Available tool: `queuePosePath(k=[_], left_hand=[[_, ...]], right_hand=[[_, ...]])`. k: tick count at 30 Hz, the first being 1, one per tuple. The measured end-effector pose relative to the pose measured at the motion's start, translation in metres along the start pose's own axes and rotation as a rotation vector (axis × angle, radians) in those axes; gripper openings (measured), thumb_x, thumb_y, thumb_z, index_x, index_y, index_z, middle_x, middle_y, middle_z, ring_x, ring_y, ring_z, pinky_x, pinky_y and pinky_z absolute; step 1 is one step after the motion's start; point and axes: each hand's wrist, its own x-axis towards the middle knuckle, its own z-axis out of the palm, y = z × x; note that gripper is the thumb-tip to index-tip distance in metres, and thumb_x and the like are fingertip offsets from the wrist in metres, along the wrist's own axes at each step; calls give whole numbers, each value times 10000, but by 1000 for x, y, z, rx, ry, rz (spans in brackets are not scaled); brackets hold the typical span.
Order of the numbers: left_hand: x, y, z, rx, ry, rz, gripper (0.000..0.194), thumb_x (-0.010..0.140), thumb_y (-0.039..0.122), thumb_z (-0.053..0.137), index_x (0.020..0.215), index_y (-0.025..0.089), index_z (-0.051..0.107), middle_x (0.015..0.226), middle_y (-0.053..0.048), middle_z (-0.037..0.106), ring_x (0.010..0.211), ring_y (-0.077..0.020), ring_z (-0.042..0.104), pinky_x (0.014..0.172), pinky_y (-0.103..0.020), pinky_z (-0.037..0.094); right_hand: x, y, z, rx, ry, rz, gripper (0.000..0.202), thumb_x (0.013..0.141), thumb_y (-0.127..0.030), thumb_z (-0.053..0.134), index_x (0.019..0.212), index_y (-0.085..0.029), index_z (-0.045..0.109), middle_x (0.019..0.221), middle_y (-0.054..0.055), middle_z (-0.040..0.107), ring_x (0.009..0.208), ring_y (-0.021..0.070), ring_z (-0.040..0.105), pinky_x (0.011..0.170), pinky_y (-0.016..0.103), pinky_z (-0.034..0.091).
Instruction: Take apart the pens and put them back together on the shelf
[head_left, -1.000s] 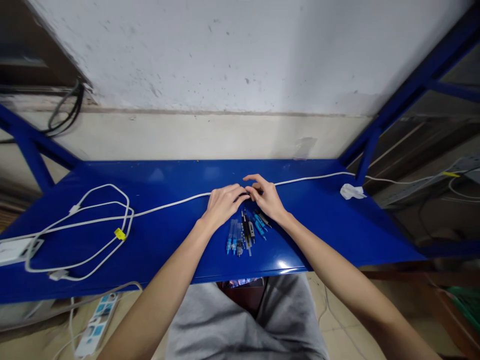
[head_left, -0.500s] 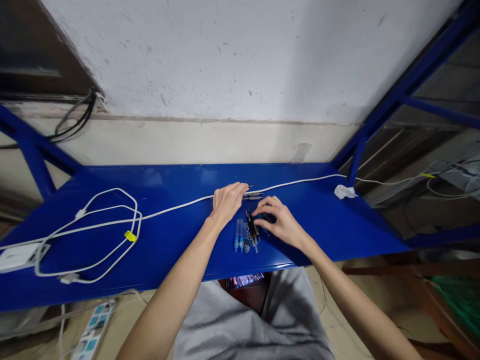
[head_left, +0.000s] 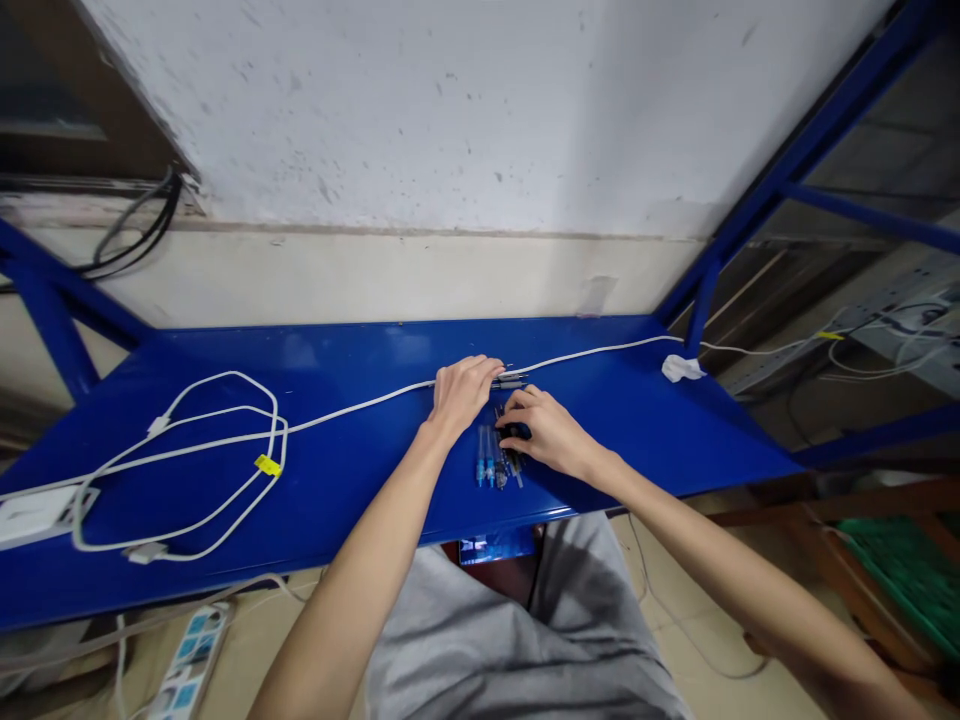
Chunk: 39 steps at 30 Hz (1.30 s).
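My left hand (head_left: 466, 392) lies palm down at the middle of the blue table (head_left: 360, 370), fingers stretched out to the right. Slim grey pen-like rods with dark tips (head_left: 513, 380) stick out from beneath its fingertips. Just nearer to me, my right hand (head_left: 546, 428) curves over a cluster of small dark parts (head_left: 516, 458); its thumb and fingers are apart, and the hand hides part of the cluster. Clear tubes with light blue tips (head_left: 485, 460) lie side by side left of that cluster.
A white cable (head_left: 360, 405) runs across the table behind my hands, looping at the left with a yellow tag (head_left: 268, 465). A white box (head_left: 37, 515) lies at the left edge, crumpled tissue (head_left: 682, 368) at the right. On the floor is a power strip (head_left: 191, 655).
My right hand has shifted slightly left, over the dark parts, and its fingers have come lower. My left hand stays on the rods. The whole view has shifted a little.
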Motion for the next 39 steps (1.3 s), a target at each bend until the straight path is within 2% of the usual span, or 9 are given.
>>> queuePosePath(k=[7, 11, 17, 21, 24, 27, 31, 33, 39], left_hand=[[0, 3, -3, -8, 25, 10, 292, 1057, 347, 466, 1074, 260, 744, 1004, -36, 765, 952, -181, 695, 724, -273, 456], [-1, 4, -4, -3, 63, -44, 298, 1058, 345, 459, 1084, 256, 741, 1013, -47, 765, 973, -192, 692, 712, -276, 454], [-2, 4, -2, -4, 42, -62, 277, 1052, 335, 475, 1065, 268, 743, 1029, -34, 770, 978, -203, 699, 707, -287, 452], [-2, 3, 1, -9, 18, -46, 268, 1049, 333, 483, 1073, 266, 742, 1051, -32, 770, 987, -199, 699, 726, -284, 459], [-2, 1, 2, -8, 25, -54, 276, 1055, 348, 472, 1066, 262, 733, 1044, -31, 768, 993, -196, 697, 738, -281, 461], [-2, 0, 1, 1, 25, -66, 272, 1059, 339, 461, 1059, 253, 719, 1035, -33, 763, 990, -192, 691, 738, -280, 459], [0, 0, 0, 3, 14, -56, 253, 1056, 307, 462, 1026, 240, 704, 1006, -34, 753, 975, -186, 679, 741, -282, 458], [0, 0, 1, -6, 12, -60, 259, 1058, 306, 456, 1015, 239, 702, 997, -35, 750, 974, -183, 677, 751, -282, 463], [-1, 1, 2, -65, 55, -104, 239, 1047, 309, 482, 1011, 248, 710, 1011, -21, 758, 990, -179, 685, 795, -285, 475]], right_hand=[[12, -2, 4, -28, -7, -26, 113, 837, -236, 816, 939, -210, 774, 1036, 86, 663, 1014, 271, 561, 867, 413, 453], [15, -2, 1, 22, 64, -28, 83, 820, -222, 821, 885, -209, 770, 977, 86, 695, 988, 269, 585, 868, 413, 457], [19, 16, -17, 343, 380, 236, 91, 830, -271, 770, 849, -187, 739, 784, 38, 743, 738, 214, 676, 730, 347, 491], [45, 40, -20, 650, 598, 232, 194, 770, -302, 796, 844, -186, 659, 712, 8, 709, 670, 179, 670, 667, 304, 506], [70, 52, -9, 841, 691, 206, 274, 745, -347, 813, 899, -192, 648, 777, 19, 723, 739, 180, 688, 715, 313, 539], [81, 56, 9, 972, 690, 203, 294, 753, -393, 814, 927, -190, 691, 807, 30, 732, 771, 185, 697, 761, 338, 566], [75, 58, 25, 1055, 613, 220, 297, 749, -431, 830, 889, -191, 723, 824, 40, 739, 767, 189, 697, 782, 352, 577], [72, 58, 26, 1067, 591, 224, 302, 749, -443, 831, 888, -196, 725, 831, 42, 741, 772, 193, 698, 780, 354, 579], [71, 58, 24, 1003, 641, 217, 249, 771, -406, 804, 868, -193, 718, 817, 30, 725, 724, 167, 658, 747, 326, 547]])
